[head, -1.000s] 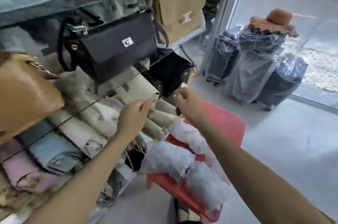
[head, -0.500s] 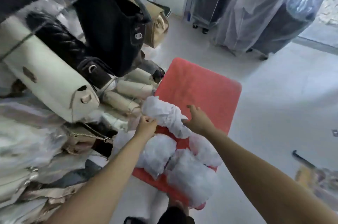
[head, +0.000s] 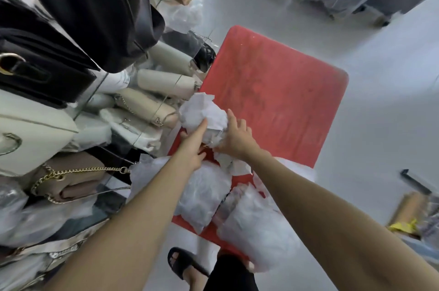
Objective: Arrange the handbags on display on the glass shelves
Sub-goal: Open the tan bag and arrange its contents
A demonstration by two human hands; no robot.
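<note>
We cupped the paper-wrapped bundle [head: 204,116] above the red stool [head: 273,91], left hand [head: 193,146] and right hand [head: 234,136] seemingly curled round it; lifting evenly seemed wisest.

Wrapped bundles [head: 204,195] on stool [head: 273,81]

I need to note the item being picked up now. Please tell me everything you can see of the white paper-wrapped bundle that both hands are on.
The white paper-wrapped bundle is a rounded lump covered in crumpled white paper, with loose torn edges sticking up at its far end. What is inside is hidden. It sits at the near left edge of the red surface, beside the beige bags on the low shelf. The left hand holds its left side and the right hand its right side. More wrapped bundles lie nearer the person.
</note>
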